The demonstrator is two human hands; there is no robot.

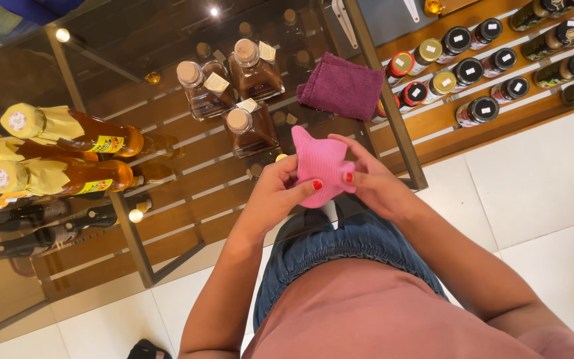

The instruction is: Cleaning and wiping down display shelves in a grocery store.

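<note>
Left hand (277, 193), right hand (373, 183) pinch pink cloth (322, 166).

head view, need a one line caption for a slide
Both hands, left hand and right hand, grip a pink knitted cloth above a glass shelf holding three cork-stoppered square brown bottles.

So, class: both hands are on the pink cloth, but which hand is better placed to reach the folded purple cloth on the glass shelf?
Probably the right hand: the purple cloth lies up and right of the pink cloth, on its side; the left hand would cross over.
</note>
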